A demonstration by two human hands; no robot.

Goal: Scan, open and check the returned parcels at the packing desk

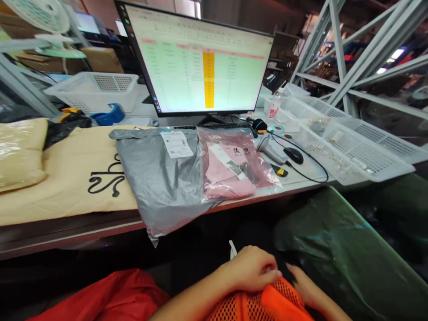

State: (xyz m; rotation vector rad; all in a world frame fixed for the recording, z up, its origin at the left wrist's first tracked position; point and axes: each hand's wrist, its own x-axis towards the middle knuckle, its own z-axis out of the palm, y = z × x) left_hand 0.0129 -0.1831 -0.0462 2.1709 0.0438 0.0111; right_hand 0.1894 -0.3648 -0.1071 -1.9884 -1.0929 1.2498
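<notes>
My left hand [256, 269] is low in the middle of the head view, its fingers curled against the upper edge of an orange mesh vest [247, 307]. What it grips, if anything, is hidden. A short white strip [232, 250] sticks up just behind its knuckles. Just to the right is my right hand [301, 281], beside the vest, its fingers mostly out of sight in the dark. Beyond both hands, a grey plastic mailer [163, 178] with a white label [176, 144] overhangs the desk edge. Against it lies a clear bag [230, 167] holding folded pink cloth.
A monitor [187, 62] showing a spreadsheet stands behind the bags. To the right are a barcode scanner [272, 150], a black mouse [293, 155] and white baskets [354, 142]. A yellow printed bag [76, 178] covers the left. A dark green sheet [337, 240] is at lower right.
</notes>
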